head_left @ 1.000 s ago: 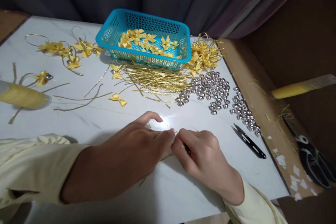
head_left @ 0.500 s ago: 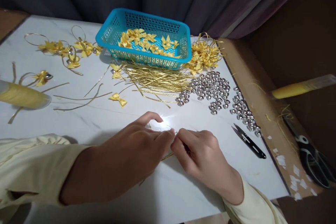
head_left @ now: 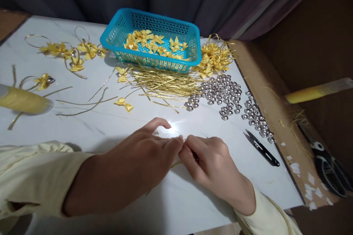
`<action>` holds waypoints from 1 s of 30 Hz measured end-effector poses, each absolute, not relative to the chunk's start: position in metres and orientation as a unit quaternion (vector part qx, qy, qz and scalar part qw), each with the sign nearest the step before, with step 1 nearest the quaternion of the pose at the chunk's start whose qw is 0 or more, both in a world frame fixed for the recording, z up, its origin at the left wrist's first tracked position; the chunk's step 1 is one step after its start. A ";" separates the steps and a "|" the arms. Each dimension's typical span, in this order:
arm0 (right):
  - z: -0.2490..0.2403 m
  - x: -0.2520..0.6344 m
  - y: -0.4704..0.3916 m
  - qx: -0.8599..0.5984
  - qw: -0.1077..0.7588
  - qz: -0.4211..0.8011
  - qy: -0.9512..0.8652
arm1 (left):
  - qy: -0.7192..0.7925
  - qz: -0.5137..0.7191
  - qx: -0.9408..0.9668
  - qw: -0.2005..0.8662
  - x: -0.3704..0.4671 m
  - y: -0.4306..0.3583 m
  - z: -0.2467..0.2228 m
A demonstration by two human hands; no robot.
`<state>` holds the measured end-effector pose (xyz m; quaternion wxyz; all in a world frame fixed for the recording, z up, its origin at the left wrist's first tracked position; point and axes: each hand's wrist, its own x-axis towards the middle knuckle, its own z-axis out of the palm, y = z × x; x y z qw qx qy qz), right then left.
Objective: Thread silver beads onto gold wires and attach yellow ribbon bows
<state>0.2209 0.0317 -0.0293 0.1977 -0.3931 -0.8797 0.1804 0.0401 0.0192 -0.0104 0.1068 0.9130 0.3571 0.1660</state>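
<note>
My left hand (head_left: 143,163) and my right hand (head_left: 211,161) meet at their fingertips above the white tabletop. Both are closed in a pinch. A short length of gold cord (head_left: 176,163) shows between them, its ends mostly hidden behind my fingers. Whatever else the fingertips hold is covered. Just beyond my left hand lies a yellow ribbon bow (head_left: 124,104). Past it is a heap of gold cords (head_left: 165,83), with silver beads (head_left: 223,90) to its right.
A blue plastic basket (head_left: 154,53) with several yellow bows stands at the back. Black thread snips (head_left: 261,148) lie right of my hands. Larger scissors (head_left: 328,170) rest beyond the table edge. Yellow thread spools stand at left (head_left: 26,100) and right (head_left: 317,91). Finished-looking bows (head_left: 77,64) lie back left.
Almost nothing differs. Both hands keep the same pinch, with only a very slight shift of the fingertips; the objects on the table stay where they were.
</note>
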 end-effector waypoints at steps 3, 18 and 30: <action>-0.029 0.221 0.032 -0.395 0.198 0.181 -0.878 | 0.370 0.183 0.904 0.114 0.041 0.020 -0.010; -0.029 0.221 0.032 -0.399 0.194 0.172 -0.880 | 0.363 0.180 0.908 0.108 0.040 0.019 -0.011; -0.030 0.218 0.032 -0.394 0.198 0.175 -0.880 | 0.361 0.163 0.914 0.084 0.041 0.018 -0.012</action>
